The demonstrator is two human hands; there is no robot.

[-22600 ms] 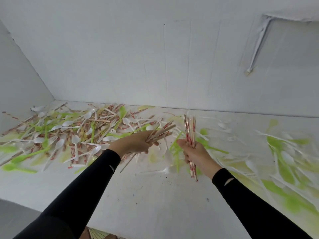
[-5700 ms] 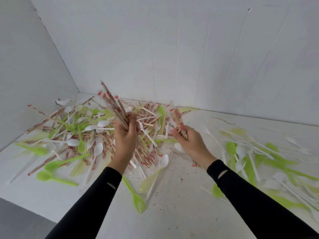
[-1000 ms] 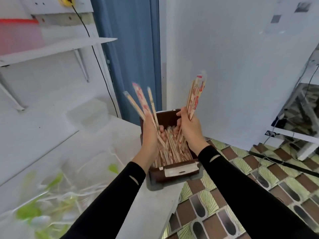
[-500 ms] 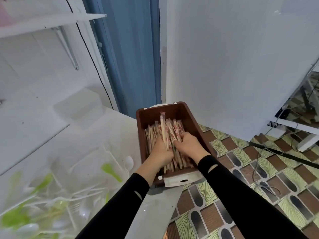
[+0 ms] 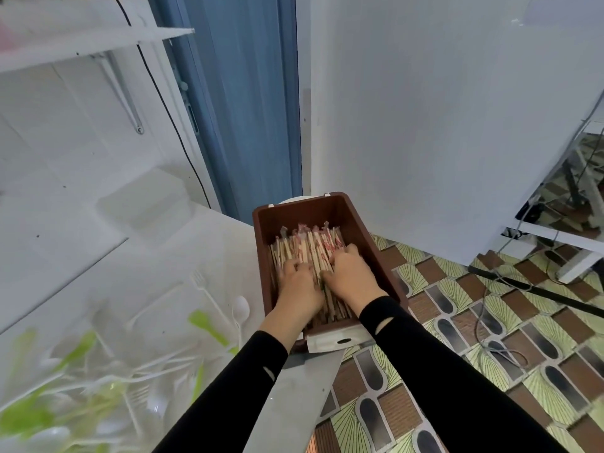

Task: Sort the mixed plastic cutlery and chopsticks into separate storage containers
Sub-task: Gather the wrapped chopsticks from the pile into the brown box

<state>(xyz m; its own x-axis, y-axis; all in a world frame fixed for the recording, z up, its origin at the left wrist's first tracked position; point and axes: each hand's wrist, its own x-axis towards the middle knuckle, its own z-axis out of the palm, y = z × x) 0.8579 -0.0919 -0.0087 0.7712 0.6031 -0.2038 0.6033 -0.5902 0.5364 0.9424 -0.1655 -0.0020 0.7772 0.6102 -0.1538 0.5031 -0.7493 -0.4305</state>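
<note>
The chopsticks [image 5: 307,246], pale sticks in wrappers printed red, lie packed lengthwise in a brown container [image 5: 327,210] at the far right edge of the table [image 5: 183,256]; whether the container stands on the table or just beside it cannot be told. Both hands are down inside it, palms on top of the sticks, side by side and nearly touching. The left hand [image 5: 299,286] lies toward the container's left wall, its fingers spread loosely over the sticks and clasping none. The right hand [image 5: 351,273] sits a little farther in, its fingers [image 5: 346,251] bent at the knuckles with the tips sunk among the sticks; whether they pinch any cannot be told. Black sleeves [image 5: 242,380] cover both arms to the wrists. A white label [image 5: 330,340] with a dark oval hole is fixed across the container's near end. On the table left of the container lie a white spoon [image 5: 241,308] and a white fork [image 5: 199,279], apart from each other, with a green piece of cutlery [image 5: 202,322] just nearer. Toward the table's near left corner a blurred heap of white and green cutlery [image 5: 81,387] spreads out. A clear box [image 5: 147,197] stands at the table's far edge against the wall. Above it a white shelf [image 5: 98,40] juts out, and a black cable [image 5: 163,96] runs down beside a blue door [image 5: 245,109]. Right of the door rises a white wall [image 5: 441,109], and below it a floor of green and brown patterned tiles [image 5: 474,322].
</note>
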